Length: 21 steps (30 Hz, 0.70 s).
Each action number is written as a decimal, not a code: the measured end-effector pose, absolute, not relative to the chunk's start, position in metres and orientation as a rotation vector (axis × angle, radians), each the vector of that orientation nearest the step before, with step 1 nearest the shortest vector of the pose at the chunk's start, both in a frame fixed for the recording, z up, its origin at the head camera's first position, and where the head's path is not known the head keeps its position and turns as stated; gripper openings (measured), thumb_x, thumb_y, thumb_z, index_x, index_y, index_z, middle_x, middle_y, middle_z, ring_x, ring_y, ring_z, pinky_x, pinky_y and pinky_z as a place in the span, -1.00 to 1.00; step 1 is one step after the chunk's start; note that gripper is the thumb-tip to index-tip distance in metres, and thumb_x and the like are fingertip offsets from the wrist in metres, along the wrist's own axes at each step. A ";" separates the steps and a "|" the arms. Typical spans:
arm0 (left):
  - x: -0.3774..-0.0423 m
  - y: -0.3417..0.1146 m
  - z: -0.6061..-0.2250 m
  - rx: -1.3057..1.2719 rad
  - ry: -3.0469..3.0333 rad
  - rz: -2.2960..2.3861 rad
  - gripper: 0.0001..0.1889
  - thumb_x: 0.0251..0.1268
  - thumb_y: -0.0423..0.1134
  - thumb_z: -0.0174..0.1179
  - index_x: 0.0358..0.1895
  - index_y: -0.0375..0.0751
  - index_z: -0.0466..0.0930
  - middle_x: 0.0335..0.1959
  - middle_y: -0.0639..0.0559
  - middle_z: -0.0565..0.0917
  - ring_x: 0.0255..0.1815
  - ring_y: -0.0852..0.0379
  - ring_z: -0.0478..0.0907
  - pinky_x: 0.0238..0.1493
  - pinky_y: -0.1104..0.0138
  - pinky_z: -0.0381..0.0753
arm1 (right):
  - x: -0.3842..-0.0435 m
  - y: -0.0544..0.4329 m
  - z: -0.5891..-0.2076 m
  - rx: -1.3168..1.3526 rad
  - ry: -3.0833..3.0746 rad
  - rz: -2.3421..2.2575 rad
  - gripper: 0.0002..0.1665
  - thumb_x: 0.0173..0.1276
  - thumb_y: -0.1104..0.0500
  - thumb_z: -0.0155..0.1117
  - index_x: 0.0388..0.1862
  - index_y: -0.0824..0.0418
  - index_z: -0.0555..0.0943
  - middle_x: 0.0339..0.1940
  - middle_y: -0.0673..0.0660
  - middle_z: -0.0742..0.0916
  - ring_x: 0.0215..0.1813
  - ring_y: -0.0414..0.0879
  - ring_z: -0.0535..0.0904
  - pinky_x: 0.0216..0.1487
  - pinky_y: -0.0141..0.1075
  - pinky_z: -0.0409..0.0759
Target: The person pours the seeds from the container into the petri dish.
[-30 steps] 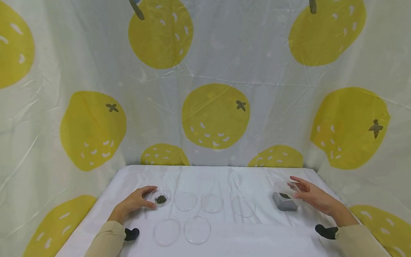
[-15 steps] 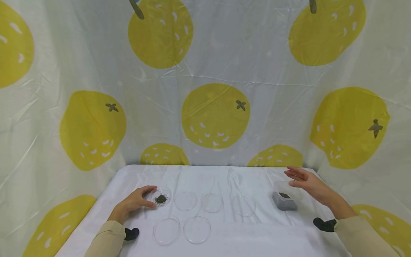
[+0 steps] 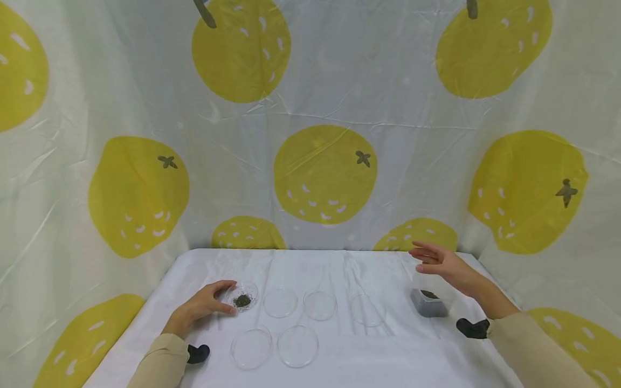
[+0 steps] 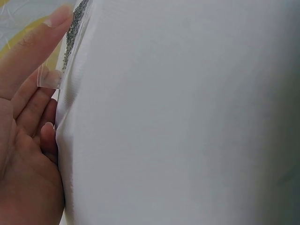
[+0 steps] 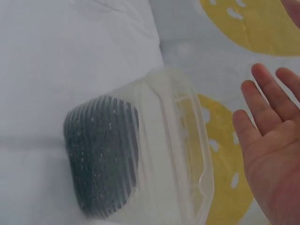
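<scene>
Head view: fruit-print curtain [image 3: 417, 161] behind white-covered counter [image 3: 388, 361]

Wide right grip [image 3: 445, 266] above and apart from a translucent plastic tub [image 3: 430, 308] of dark granules [image 5: 103, 154]. Left grip [image 3: 200, 303] holding the edge of a clear round dish [image 3: 252, 289] at the counter's left side. Five more clear dishes [image 3: 320, 305]: three rightward in a row, two nearer. In the held dish, a small dark granule heap [image 3: 241, 301].

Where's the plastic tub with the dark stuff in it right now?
In the head view, the tub stands on the right of the table, below the right hand in the picture, with a clear dish to its left.
</scene>
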<state>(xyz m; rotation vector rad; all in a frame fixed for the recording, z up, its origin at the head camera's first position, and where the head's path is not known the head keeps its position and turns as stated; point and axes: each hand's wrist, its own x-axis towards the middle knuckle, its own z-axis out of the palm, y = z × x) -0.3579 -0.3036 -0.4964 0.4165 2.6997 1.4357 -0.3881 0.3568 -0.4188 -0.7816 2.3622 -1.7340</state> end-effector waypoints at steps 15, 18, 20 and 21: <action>-0.361 -0.302 -0.499 0.412 2.688 1.449 -0.13 -0.10 -0.30 0.67 0.39 -0.40 0.48 0.42 -0.36 0.44 0.55 -0.40 0.09 0.52 -0.23 -0.03 | -0.397 0.298 -0.404 -0.821 2.334 -1.654 -0.06 0.43 0.27 0.39 0.64 0.35 0.13 0.45 0.48 0.43 0.52 0.42 0.22 0.22 -0.41 0.51; -0.361 -0.303 -0.500 0.414 2.707 1.429 -0.12 -0.10 -0.30 0.67 0.39 -0.39 0.49 0.43 -0.36 0.43 0.56 -0.41 0.09 0.51 -0.25 -0.03 | -0.400 0.286 -0.403 -0.823 2.314 -1.635 -0.04 0.42 0.24 0.41 0.66 0.31 0.13 0.48 0.45 0.41 0.54 0.36 0.23 0.25 -0.38 0.50; -0.360 -0.304 -0.500 0.413 2.715 1.424 -0.13 -0.10 -0.30 0.67 0.38 -0.40 0.49 0.42 -0.36 0.44 0.55 -0.41 0.09 0.51 -0.25 -0.03 | -0.402 0.278 -0.402 -0.831 2.298 -1.630 -0.04 0.42 0.24 0.42 0.66 0.29 0.14 0.50 0.43 0.40 0.55 0.35 0.22 0.29 -0.32 0.50; -0.360 -0.304 -0.500 0.405 2.714 1.428 -0.13 -0.10 -0.31 0.67 0.38 -0.39 0.49 0.42 -0.35 0.44 0.55 -0.40 0.09 0.51 -0.24 -0.03 | -0.403 0.273 -0.401 -0.833 2.293 -1.626 -0.04 0.42 0.23 0.43 0.66 0.27 0.14 0.50 0.42 0.41 0.55 0.33 0.23 0.30 -0.29 0.50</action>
